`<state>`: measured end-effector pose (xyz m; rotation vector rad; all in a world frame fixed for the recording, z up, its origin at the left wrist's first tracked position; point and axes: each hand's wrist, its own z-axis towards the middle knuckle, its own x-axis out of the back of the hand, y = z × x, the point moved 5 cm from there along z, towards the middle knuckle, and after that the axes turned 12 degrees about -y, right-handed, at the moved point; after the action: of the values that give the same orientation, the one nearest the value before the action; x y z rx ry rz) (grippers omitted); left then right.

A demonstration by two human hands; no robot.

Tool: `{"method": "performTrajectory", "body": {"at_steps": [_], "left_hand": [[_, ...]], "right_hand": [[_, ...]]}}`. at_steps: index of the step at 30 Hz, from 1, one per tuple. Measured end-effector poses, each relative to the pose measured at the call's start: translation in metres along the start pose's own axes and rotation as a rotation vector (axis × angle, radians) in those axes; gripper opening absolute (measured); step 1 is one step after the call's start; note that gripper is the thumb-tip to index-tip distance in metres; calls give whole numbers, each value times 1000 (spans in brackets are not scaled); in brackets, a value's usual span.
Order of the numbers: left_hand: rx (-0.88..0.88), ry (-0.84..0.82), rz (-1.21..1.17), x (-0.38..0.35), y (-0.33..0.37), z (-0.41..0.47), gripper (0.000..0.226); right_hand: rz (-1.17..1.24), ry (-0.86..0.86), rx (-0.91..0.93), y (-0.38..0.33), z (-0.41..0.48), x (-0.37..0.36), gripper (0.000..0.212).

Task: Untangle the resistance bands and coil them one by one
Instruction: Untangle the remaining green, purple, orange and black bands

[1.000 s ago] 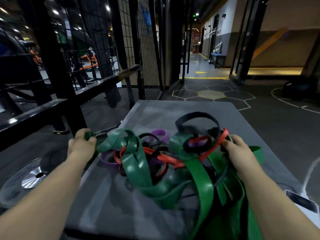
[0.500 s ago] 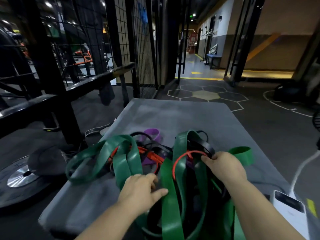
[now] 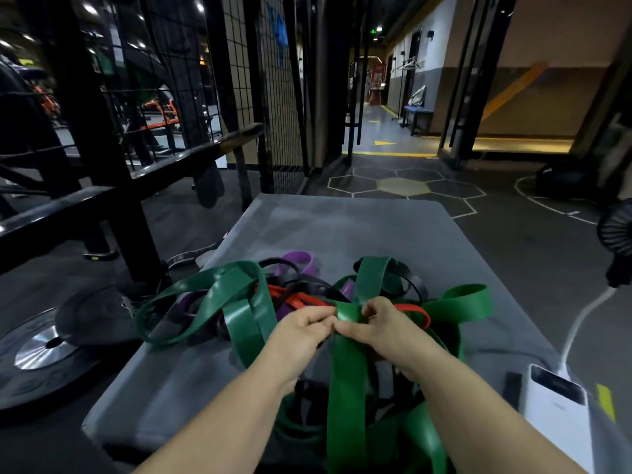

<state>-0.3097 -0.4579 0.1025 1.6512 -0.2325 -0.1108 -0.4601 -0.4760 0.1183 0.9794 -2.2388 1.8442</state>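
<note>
Pinching one wide green band between them, the left hand and right hand meet, fingers curled, above the tangled resistance bands on the grey table.

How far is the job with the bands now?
Done: no coiled band is visible. In hand: the left hand and the right hand pinch one wide green rubber band. Left: a red band, a purple band and a black band lie tangled with green ones on the grey table.
</note>
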Motion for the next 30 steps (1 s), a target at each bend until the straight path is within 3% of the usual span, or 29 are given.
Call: {"method": "performTrajectory", "body": {"at_steps": [3, 4, 6, 7, 8, 10, 14, 18, 20, 24, 26, 30], "left_hand": [[30, -76, -6, -10, -10, -1, 25], [42, -90, 32, -13, -16, -1, 24], [92, -138, 220, -19, -30, -3, 25], [148, -193, 364, -24, -34, -6, 34], [193, -242, 509, -27, -39, -7, 48], [223, -377, 687, -37, -44, -8, 68], [231, -513, 845, -47, -40, -15, 69], [246, -619, 1142, -56, -36, -27, 80], [224, -621, 1217, -58, -30, -33, 74], [97, -591, 1228, -66, -18, -43, 34], [65, -537, 1217, -69, -14, -48, 31], [-1, -424, 1166, -74, -9, -51, 32]], "right_hand": [[305, -30, -62, 12, 1, 1, 62], [412, -39, -69, 15, 3, 1, 55], [607, -27, -57, 16, 2, 4, 17], [661, -19, -64, 16, 1, 6, 7], [674, -12, -62, 17, -1, 8, 10], [606, -16, -17, 15, -4, 12, 10], [546, 17, -3, 15, -11, 26, 30], [579, 64, 30, 7, -23, 53, 20], [593, 76, 40, 8, -30, 67, 17], [450, 32, -8, 16, -37, 73, 9], [353, 53, -10, 18, -37, 75, 8], [146, 57, -39, 20, -39, 83, 26]]}}
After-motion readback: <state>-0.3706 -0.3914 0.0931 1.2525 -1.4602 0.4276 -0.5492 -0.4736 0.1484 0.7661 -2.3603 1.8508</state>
